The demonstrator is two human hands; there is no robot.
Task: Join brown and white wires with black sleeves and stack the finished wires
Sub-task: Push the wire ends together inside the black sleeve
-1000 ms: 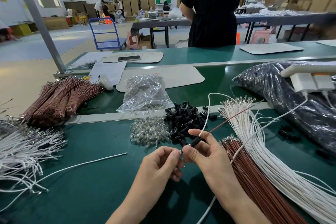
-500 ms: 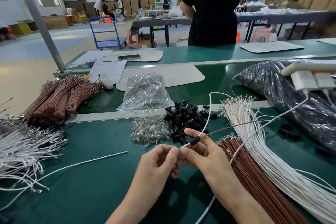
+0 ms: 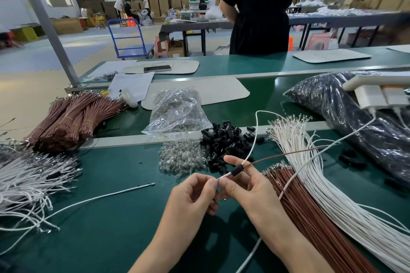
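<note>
Both hands meet over the green table near its front. My right hand (image 3: 248, 188) holds a brown wire (image 3: 279, 156) and a white wire (image 3: 255, 137) that run through a black sleeve (image 3: 237, 170) lying across its fingers. My left hand (image 3: 193, 195) pinches the bare ends sticking out of the sleeve's left side. Loose black sleeves (image 3: 224, 142) are heaped just beyond my hands. Brown wires (image 3: 310, 210) and white wires (image 3: 332, 184) fan out on the right. A heap of white-ended wires (image 3: 26, 179) lies at the left.
Small clear parts (image 3: 179, 157) sit left of the sleeves, behind them a clear plastic bag (image 3: 177, 111). Bundled brown wires (image 3: 71, 117) lie at the far left, a big dark bag (image 3: 355, 113) at the right. One white wire (image 3: 99, 197) lies loose. A person in black stands across the table.
The sleeve with its two wires has tipped flatter and shifted slightly right in my right hand. My left fingers stayed pinched at the wire ends.
</note>
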